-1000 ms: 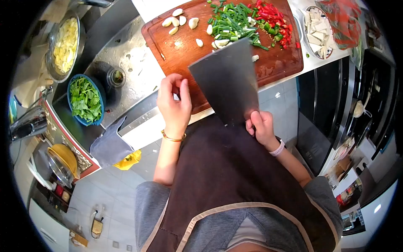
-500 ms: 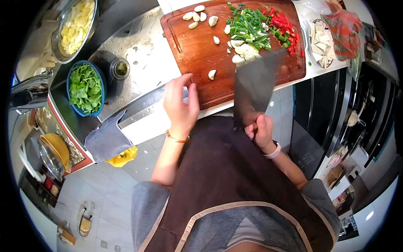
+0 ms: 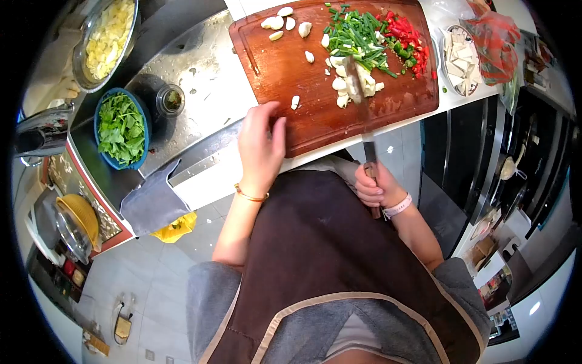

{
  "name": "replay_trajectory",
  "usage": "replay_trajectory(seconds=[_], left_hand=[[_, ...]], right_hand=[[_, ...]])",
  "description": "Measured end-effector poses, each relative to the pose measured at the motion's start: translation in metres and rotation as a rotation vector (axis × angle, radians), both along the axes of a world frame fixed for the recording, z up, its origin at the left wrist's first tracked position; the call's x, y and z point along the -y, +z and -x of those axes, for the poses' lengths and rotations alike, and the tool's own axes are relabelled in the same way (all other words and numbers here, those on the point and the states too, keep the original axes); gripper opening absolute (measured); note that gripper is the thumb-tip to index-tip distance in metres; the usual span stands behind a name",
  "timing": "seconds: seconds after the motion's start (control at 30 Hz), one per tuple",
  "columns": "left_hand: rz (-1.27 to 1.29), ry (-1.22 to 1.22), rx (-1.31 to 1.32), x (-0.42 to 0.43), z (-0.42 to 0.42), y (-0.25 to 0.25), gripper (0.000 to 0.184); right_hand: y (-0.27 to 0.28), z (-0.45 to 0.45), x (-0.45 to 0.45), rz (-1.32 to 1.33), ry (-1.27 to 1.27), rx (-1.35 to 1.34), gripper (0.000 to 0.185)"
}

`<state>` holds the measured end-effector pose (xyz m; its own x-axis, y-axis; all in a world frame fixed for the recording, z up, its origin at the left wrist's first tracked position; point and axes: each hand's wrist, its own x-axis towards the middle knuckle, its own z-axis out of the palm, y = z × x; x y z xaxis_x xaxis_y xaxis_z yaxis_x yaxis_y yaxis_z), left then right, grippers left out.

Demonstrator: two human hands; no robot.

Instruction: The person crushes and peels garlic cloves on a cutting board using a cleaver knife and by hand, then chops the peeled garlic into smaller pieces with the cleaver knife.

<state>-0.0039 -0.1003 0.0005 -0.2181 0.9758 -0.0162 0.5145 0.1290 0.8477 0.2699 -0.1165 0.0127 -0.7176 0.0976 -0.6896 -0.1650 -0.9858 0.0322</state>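
My right hand (image 3: 377,187) is wrapped round the wooden handle of a cleaver (image 3: 368,134), whose blade is turned edge-on and blurred over the board. My left hand (image 3: 262,138) rests by the near left edge of the brown wooden cutting board (image 3: 273,73), thumb and fingers apart, holding nothing. Just beyond its fingertips lies a garlic clove (image 3: 295,102) that looks split or flattened. A heap of garlic pieces (image 3: 343,84) sits beside the blade. Farther back are chopped green onions (image 3: 357,36), chopped red chillies (image 3: 405,29), and several whole garlic cloves (image 3: 305,29).
At the right stands a plate of white slices (image 3: 462,59), with a red plastic bag (image 3: 494,45) behind it. On the left are a blue bowl of leafy greens (image 3: 123,128), a small jar (image 3: 170,100) and a metal bowl of yellow slices (image 3: 109,39). A grey cloth (image 3: 154,203) hangs off the edge.
The cleaver has turned from showing its broad flat side to edge-on. The near garlic clove now looks smaller and sits farther left. My left hand has barely moved.
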Motion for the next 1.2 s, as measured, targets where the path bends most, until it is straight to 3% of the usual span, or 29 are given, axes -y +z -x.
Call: replay_trajectory(seconds=[0.03,0.2,0.23,0.37,0.43,0.53,0.67,0.83,1.0,1.2], left_hand=[[-0.050,-0.027,-0.084,-0.005,-0.008,-0.003,0.030],[-0.062,-0.184,-0.315,-0.032,-0.035,-0.010,0.026],[-0.073,-0.171,-0.292,-0.039,-0.041,-0.010,0.018],[-0.166,-0.178,-0.047,-0.060,-0.063,-0.016,0.014],[-0.168,-0.124,0.036,-0.065,-0.076,-0.009,0.016],[-0.197,-0.062,0.138,-0.070,-0.091,-0.001,0.022],[-0.475,-0.222,0.092,-0.084,-0.109,0.005,0.031],[-0.392,-0.179,-0.161,-0.082,-0.109,-0.017,0.025],[-0.352,0.011,-0.244,-0.074,-0.090,-0.019,0.021],[-0.266,-0.090,-0.231,-0.079,-0.097,-0.006,0.020]], right_hand=[[0.001,-0.003,-0.001,0.071,-0.075,-0.149,0.063],[0.004,-0.016,0.003,0.115,-0.234,-0.285,0.045],[0.004,-0.018,0.005,0.173,-0.268,-0.325,0.043],[0.001,-0.021,0.003,0.195,-0.295,-0.443,0.039],[-0.003,-0.025,0.005,0.126,-0.265,-0.523,0.049],[0.004,-0.028,0.002,0.277,-0.323,-0.476,0.037],[0.000,-0.035,0.002,0.276,-0.293,-0.479,0.039],[0.000,-0.047,0.002,0.160,-0.165,-0.362,0.053],[0.009,-0.048,-0.007,0.092,-0.185,-0.370,0.051],[0.008,-0.049,-0.017,0.017,-0.249,-0.383,0.044]])
